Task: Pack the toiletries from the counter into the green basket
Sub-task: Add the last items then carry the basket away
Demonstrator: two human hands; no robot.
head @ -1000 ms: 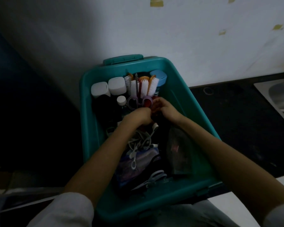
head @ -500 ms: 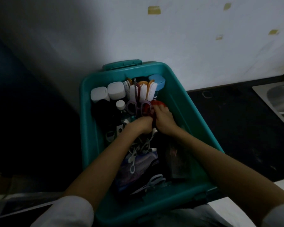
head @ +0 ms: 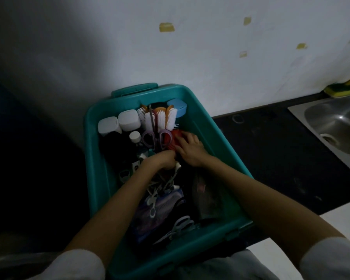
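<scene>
So the green basket point(head: 89, 150) sits against the wall, left of the dark counter point(head: 281, 148), crammed with toiletries. Both hands are down inside it. The right hand point(head: 190, 148) has its fingers stretched out over a red brush point(head: 171, 139), just beside the purple-handled scissors point(head: 156, 136). The left hand point(head: 160, 160) is right next to it, fingers dug into a white tangle point(head: 166, 182), can't tell if it's holding anything. A steel sink point(head: 335, 126) is off to the right.

Steel sink point(head: 335, 126) at right, yellow-green sponge point(head: 343, 90) behind it, white wall point(head: 210, 57) with tape scraps point(head: 166, 27)
</scene>
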